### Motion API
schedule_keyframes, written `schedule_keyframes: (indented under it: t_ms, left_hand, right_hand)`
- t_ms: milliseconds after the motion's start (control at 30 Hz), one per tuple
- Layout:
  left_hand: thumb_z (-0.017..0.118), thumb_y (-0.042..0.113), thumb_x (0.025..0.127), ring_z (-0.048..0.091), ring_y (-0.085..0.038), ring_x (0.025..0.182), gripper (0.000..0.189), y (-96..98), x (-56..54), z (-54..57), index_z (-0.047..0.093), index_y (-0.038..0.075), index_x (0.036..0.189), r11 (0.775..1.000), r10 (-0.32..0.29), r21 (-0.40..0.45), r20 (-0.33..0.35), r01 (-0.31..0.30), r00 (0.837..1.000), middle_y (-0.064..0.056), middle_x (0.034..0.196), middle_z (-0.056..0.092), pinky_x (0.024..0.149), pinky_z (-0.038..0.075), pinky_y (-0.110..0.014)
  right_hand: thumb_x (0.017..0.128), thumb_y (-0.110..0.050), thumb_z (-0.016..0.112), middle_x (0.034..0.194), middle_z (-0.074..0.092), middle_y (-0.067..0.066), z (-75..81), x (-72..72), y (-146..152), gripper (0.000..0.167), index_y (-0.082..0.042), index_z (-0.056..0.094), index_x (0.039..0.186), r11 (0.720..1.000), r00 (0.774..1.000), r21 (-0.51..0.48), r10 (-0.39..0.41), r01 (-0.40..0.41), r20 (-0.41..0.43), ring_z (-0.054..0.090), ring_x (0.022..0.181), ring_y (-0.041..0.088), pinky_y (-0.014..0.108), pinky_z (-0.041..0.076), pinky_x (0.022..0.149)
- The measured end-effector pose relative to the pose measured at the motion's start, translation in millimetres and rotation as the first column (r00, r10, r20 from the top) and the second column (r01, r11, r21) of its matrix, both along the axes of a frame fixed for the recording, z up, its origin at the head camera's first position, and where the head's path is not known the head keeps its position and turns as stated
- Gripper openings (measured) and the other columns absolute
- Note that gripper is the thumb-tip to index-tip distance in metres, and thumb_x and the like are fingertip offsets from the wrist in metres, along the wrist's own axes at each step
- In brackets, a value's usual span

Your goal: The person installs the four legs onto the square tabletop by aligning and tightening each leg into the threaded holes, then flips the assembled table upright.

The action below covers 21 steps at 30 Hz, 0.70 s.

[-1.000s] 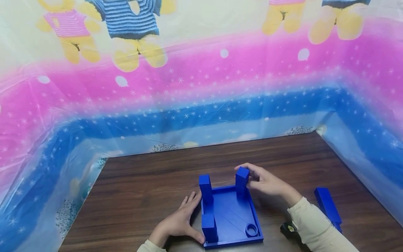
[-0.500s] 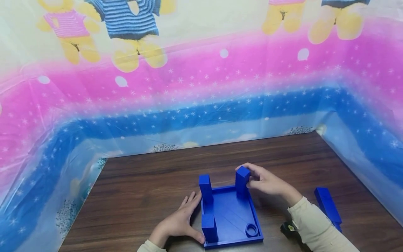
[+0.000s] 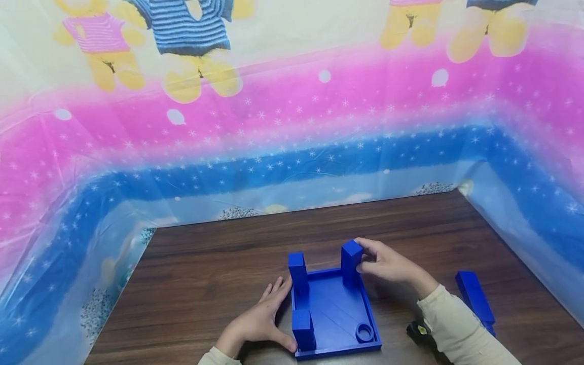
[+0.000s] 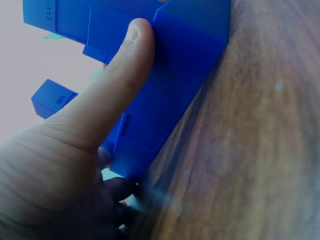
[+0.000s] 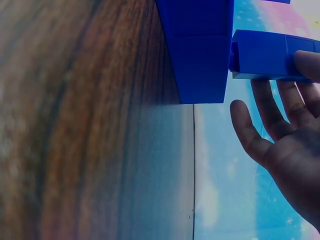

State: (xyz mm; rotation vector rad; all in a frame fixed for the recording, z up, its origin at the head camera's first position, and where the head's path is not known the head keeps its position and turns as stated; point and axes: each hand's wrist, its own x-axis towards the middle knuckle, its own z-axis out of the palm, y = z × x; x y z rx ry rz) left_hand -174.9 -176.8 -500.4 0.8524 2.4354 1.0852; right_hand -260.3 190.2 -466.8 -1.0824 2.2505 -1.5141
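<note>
A shallow blue tray (image 3: 337, 309) with raised walls lies on the wooden table. Square blue posts stand at its far left (image 3: 298, 274) and near left (image 3: 303, 330) corners, and a round socket (image 3: 364, 332) shows at its near right corner. My left hand (image 3: 260, 324) spreads along the left wall, thumb at the near corner and fingers straight toward the far one. At the far right corner my right hand (image 3: 388, 261) grips an upright blue post (image 3: 351, 263) between thumb and fingers. In the right wrist view, a narrow round peg shows between this post (image 5: 265, 55) and the tray.
More blue block pieces (image 3: 475, 299) lie on the table (image 3: 219, 263) at the right, partly hidden by my right sleeve (image 3: 456, 324). A small black object (image 3: 416, 332) with a yellow-green mark sits by that sleeve. A patterned cloth (image 3: 292, 147) hangs around the table's far edges.
A right fingertip that showed at the left of the gripped post has slipped back out of sight behind it. The left hand and the tray stay in place.
</note>
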Motion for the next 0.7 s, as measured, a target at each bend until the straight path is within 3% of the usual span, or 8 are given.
schedule_keyframes:
  t_ms: [267,700]
  left_hand:
    - [0.101,0.037,0.068,-0.007,-0.043,0.16,0.14,-0.7,-1.4,-0.3,0.01,-0.007,0.165,1.0,-0.008,0.009,-0.004,0.008,1.0,-0.028,0.172,0.008,0.126,-0.008,-0.059]
    - [0.1,0.041,0.068,-0.006,-0.044,0.159,0.14,-0.5,-1.2,0.0,0.011,-0.008,0.165,1.0,-0.012,0.006,-0.011,0.012,1.0,-0.029,0.172,0.008,0.126,-0.006,-0.061]
  right_hand:
    - [0.092,0.007,0.063,0.115,0.07,0.013,1.0,1.0,0.5,0.037,0.004,0.059,0.128,1.0,1.0,0.004,-0.017,0.017,0.003,0.07,0.103,0.02,0.032,0.059,0.087]
    - [0.089,0.005,0.072,0.108,0.072,0.007,0.9,-0.2,0.3,0.032,-0.003,0.063,0.118,1.0,1.0,0.006,-0.027,0.027,0.009,0.07,0.1,0.019,0.033,0.06,0.086]
